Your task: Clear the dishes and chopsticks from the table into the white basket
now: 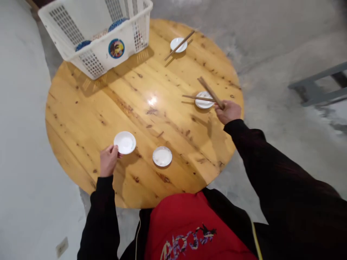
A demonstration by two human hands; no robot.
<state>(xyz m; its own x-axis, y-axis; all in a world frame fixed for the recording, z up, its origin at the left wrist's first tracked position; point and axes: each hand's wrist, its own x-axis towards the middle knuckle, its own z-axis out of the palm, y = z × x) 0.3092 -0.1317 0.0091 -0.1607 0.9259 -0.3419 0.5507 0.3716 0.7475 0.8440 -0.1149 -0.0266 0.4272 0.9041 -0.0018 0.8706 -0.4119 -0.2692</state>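
My left hand pinches the rim of a small white dish above the near left of the round wooden table. Just right of it, another small white dish lies on the tabletop. My right hand is closed around a bundle of brown chopsticks, over the right side of the table. Below that bundle, a pair of chopsticks lies across a white dish. Farther back, one more dish has chopsticks resting over it.
A white plastic basket with blue-patterned items inside stands at the table's back left. A white wall rises at the left. On the right, a grey bench-like frame stands on the concrete floor.
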